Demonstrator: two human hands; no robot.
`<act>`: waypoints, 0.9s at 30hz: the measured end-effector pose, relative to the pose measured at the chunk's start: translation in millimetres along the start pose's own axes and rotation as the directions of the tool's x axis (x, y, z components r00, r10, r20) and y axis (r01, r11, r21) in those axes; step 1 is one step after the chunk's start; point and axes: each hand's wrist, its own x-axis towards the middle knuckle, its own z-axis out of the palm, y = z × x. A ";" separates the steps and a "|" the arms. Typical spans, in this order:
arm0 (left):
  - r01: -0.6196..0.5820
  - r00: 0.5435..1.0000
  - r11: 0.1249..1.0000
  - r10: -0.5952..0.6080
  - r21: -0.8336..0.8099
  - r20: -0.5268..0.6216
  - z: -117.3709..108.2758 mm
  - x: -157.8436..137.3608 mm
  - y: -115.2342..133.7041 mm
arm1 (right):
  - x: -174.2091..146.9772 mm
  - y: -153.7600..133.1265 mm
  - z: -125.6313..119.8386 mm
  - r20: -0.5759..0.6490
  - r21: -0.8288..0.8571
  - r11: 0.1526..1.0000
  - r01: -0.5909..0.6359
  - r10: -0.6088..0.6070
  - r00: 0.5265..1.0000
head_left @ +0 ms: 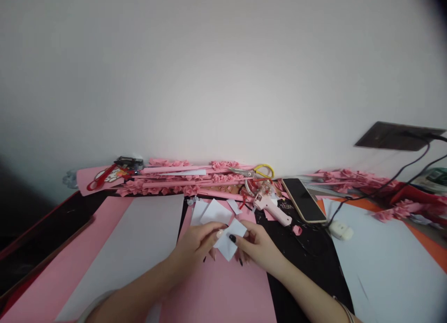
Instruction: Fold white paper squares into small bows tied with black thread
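Note:
Between both hands is a small white square of paper, tilted with one corner toward me. My left hand pinches its left edge, thumb on top. On the right edge, my right hand grips the same paper, its dark-nailed thumb lying on the face. Below them lies a pink sheet. Just beyond my fingers rest more white paper squares, partly overlapping. A pink glue gun lies beyond my right hand.
Pink paper-flower stems and yellow-handled scissors line the wall. Red-handled scissors are at the left. A phone and a white charger with a black cable lie right. Large white sheets flank the hands.

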 end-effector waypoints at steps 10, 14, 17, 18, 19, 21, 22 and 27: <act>0.057 0.998 0.998 -0.058 -0.038 -0.026 0.9 1.5 0.6 | 0.7 5.2 -3.7 -0.066 -0.031 0.999 0.044 -0.046 0.997; 0.100 0.995 0.972 -0.102 -0.215 0.001 3.1 3.9 -4.7 | 0.0 6.9 -4.1 -0.064 -0.117 0.992 0.048 -0.056 0.996; 0.146 0.989 0.926 -0.140 -0.348 0.041 2.8 5.1 -4.8 | 0.0 6.9 -4.1 -0.069 -0.103 0.994 0.041 -0.048 0.996; 0.157 0.988 0.908 -0.148 -0.389 0.053 2.5 5.4 -4.4 | 0.1 6.5 -4.0 -0.063 -0.080 0.996 0.034 -0.039 0.997; 0.165 0.986 0.890 -0.153 -0.426 0.062 2.1 5.8 -4.1 | 0.3 5.9 -3.7 -0.052 -0.052 0.998 0.025 -0.028 0.998; 0.169 0.986 0.860 -0.155 -0.482 0.069 1.6 6.5 -4.2 | 0.6 4.2 -3.0 -0.035 0.003 1.000 0.014 -0.014 0.999; 0.170 0.985 0.850 -0.155 -0.499 0.071 1.4 6.8 -4.9 | 0.7 3.3 -2.7 -0.032 0.031 0.999 0.015 -0.014 0.999; 0.153 0.988 0.808 -0.131 -0.569 0.080 -0.1 7.2 -11.1 | 1.8 0.0 -3.1 -0.005 0.189 0.981 0.047 -0.046 0.999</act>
